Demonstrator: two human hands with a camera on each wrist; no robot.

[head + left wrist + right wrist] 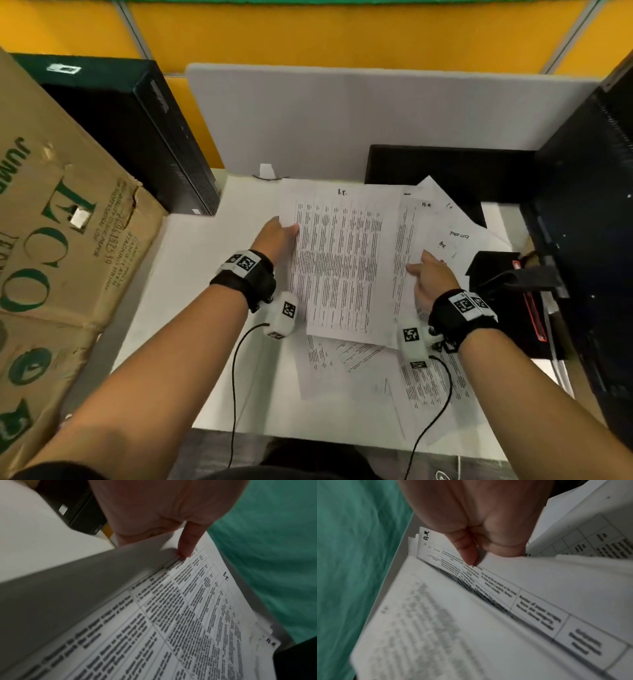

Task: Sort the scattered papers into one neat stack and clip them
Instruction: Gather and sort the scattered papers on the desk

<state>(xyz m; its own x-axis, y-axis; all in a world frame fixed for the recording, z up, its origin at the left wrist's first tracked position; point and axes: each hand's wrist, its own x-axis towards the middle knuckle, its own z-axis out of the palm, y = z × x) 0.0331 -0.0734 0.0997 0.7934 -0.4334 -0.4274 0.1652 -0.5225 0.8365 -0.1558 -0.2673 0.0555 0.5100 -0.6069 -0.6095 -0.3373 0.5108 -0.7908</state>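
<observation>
Paper: printed sheets [337,260] mid-table [205,274], fanned and overlapping, more loose ones nearer the person.
Left hand [275,236]: fingers pinch the top sheet's left edge.
Right hand [433,277]: fingers pinch sheets at the right.
Risk: thin pinches could let sheets slip or crease; lower pages may get missed.
Axis: long side runs away from the person, headings far.
</observation>
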